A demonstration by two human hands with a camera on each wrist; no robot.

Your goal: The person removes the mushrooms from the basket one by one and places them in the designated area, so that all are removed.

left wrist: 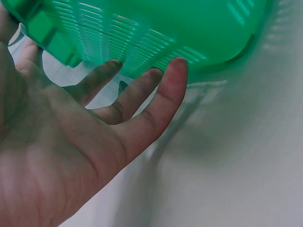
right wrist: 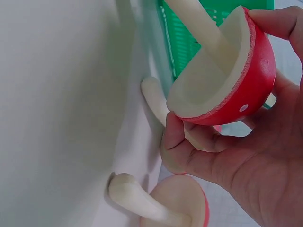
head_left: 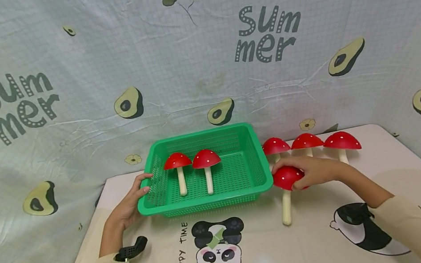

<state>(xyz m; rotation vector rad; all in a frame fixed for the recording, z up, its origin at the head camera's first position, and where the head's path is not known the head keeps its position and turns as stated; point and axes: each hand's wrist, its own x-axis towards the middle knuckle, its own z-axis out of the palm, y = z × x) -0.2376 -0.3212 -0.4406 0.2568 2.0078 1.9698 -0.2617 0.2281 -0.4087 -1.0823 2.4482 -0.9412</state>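
Note:
My right hand [head_left: 313, 170] holds a toy mushroom [head_left: 286, 206] by its red, white-dotted cap, just right of the basket. In the right wrist view, thumb and fingers pinch the cap's edge [right wrist: 255, 71], and the hollow pale underside and stem show. My left hand [head_left: 126, 206] grips the left rim of a green plastic basket [head_left: 220, 202]; in the left wrist view, several fingers [left wrist: 173, 85] lie along its slotted outer wall. Inside the basket lie two like mushrooms, one on the left [head_left: 181, 180] and one near the middle [head_left: 209, 179], with stems toward me.
Three more red-capped mushrooms, a left [head_left: 275, 144], a middle [head_left: 306, 140] and a right one [head_left: 342, 141], lie in a row behind my right hand. A printed cloth [head_left: 220, 260] covers the table. A curtain [head_left: 167, 56] hangs behind the basket.

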